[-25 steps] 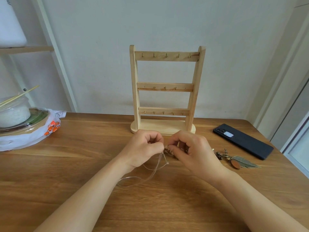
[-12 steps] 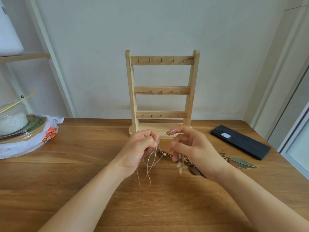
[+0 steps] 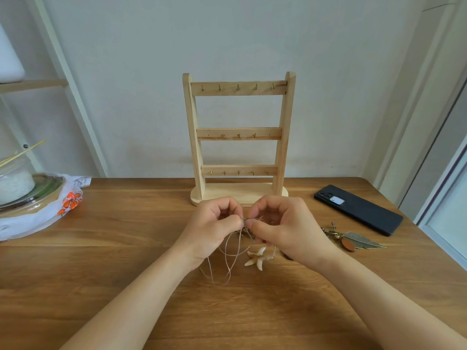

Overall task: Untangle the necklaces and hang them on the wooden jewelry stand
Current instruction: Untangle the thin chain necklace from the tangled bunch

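Observation:
A wooden jewelry stand [image 3: 239, 137] with three hooked bars stands at the back of the table; its hooks are bare. Just in front of its base, my left hand [image 3: 212, 228] and my right hand [image 3: 283, 226] pinch a tangle of thin pale necklace cords [image 3: 228, 258] between thumbs and forefingers. Loops of cord hang from the pinch down to the table. A pale starfish pendant [image 3: 256, 258] dangles below my right hand. Another necklace with a metal feather and a brown oval charm [image 3: 353, 239] lies on the table to the right.
A black phone [image 3: 358, 209] lies at the right near the table edge. At the left, a plastic bag with food containers [image 3: 38, 205] and chopsticks rests on the wooden table [image 3: 101, 261]. A white shelf frame [image 3: 73, 92] stands at the back left.
Both hands came together and now pinch the cords at one spot. The starfish pendant has come into view, hanging under my right hand. The cord loops hang lower.

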